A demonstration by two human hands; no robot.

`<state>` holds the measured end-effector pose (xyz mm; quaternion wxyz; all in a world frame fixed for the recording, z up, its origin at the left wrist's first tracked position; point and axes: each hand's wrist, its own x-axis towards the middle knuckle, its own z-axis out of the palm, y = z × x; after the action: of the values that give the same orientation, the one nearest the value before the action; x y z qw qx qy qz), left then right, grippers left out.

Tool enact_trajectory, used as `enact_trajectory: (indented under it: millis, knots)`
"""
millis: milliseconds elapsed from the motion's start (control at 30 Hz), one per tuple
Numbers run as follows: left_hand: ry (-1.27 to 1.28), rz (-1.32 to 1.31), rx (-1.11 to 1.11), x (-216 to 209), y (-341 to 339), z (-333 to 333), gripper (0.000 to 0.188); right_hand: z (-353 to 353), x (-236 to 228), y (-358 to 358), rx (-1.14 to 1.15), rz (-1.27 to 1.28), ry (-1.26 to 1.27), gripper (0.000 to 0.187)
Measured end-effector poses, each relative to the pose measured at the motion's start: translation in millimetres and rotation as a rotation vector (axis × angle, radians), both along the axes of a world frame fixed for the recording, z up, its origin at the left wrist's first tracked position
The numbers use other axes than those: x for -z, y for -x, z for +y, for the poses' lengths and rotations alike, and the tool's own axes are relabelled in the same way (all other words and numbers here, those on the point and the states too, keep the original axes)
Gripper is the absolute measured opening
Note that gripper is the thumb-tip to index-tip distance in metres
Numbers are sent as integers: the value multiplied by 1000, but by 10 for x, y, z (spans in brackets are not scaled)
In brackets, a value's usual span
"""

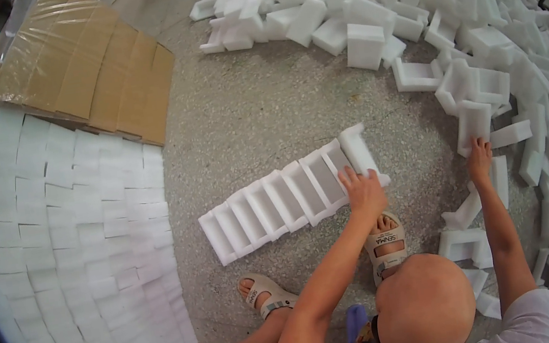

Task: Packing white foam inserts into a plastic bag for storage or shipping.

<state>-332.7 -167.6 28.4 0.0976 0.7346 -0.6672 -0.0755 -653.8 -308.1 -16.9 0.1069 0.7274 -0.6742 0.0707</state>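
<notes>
A row of white U-shaped foam pieces point(272, 204) lies on the floor in front of me, nested one against another. At the row's right end is another white foam piece point(355, 148), slightly turned from the rest. My left hand point(365, 191) is closed over the near part of that end piece, its fingertips partly hidden against the foam. Out to the right, my right hand point(479, 158) grips the lower edge of a foam piece point(475, 120) at the border of a loose heap. That piece leans against its neighbours.
A big heap of loose foam pieces point(364, 12) curves from the far side round to the right. On the left stands a wall of stacked white foam point(73, 251), with flattened brown cardboard point(81, 65) beyond it. My sandalled feet point(268, 292) are close to the row.
</notes>
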Motion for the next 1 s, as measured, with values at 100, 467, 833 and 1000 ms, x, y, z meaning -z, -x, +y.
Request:
enact_trajectory:
  millis: [100,467,833,1000]
  knots:
    - [10,-131,-46,153,-10,157,49,208,-32,-159,-36,-191,-42,35]
    - [-4,-179,124,-8,-666,402,36,770,-95,-2170,-673,-916,-584,40]
    - [230,-55,267,-407,-1054,832,48,1516,-427,-1142,486,-377,-108,89]
    - [-673,699,77,-580,-472,588,77,1678,-402,-1117,299,-1168,-17,86]
